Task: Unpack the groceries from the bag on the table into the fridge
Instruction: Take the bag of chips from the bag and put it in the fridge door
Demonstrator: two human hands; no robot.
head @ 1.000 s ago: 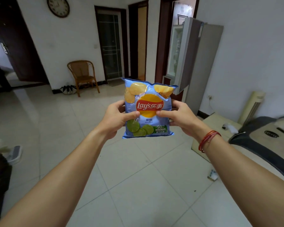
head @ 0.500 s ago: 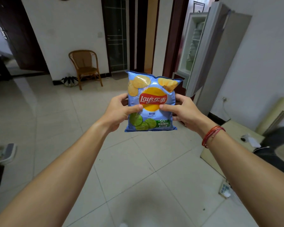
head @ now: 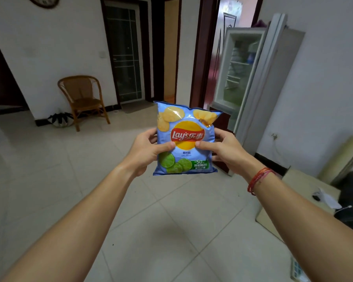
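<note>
Carrying the goods over the tiled floor (head: 171, 231) now, with the wicker chair (head: 84, 98) away on the left, well out of play. The left hand (head: 145, 149) grips the left edge of the crisp packet (head: 186, 139), thumb pressed across the front, fingers curled behind. The packet is held upright, out in front between both hands: blue, lime flavour, sealed and puffed. The right hand (head: 226, 151) mirrors that grip on the other edge, thumb on the front, fingers wrapped round the back, red cords (head: 260, 179) at the wrist. Beyond, to the right, stands the fridge (head: 240, 58), door swung wide, shelves showing, contents too blurred to name. My read: this is the carry leg, one grocery in hand and not yet shelved. The next move calls for closing on that opening, picking a free shelf and sliding the packet in gently. Squeeze too hard and the crisps crush.
</note>
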